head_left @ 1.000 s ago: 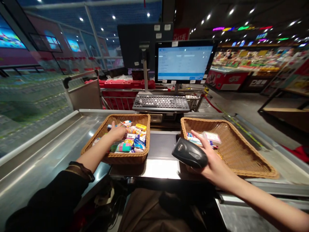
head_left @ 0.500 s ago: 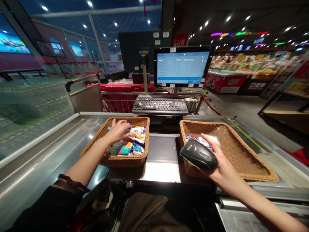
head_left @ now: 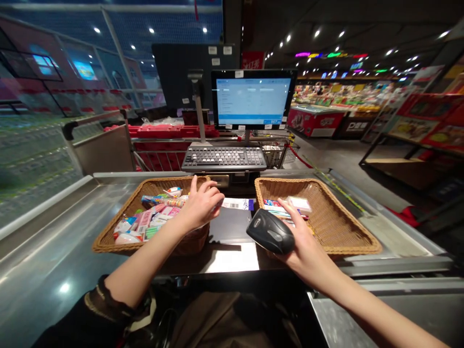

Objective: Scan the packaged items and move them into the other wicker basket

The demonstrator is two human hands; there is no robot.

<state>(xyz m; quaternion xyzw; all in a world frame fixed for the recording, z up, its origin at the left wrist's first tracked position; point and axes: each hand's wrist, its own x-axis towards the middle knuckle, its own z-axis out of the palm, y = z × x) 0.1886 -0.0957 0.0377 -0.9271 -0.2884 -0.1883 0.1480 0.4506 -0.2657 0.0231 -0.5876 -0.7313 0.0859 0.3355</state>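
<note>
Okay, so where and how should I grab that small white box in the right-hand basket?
Probably by its right end, pinched from the right and slightly above. The white box looks roughly flat, and that end faces bare wicker in the right basket, while other packs and the right hand, holding the scanner, crowd its left and near sides.

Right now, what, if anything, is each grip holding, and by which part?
The left grip holds a white-and-purple packet, apparently by its left end; the right grip holds the black scanner around its right end.
</note>
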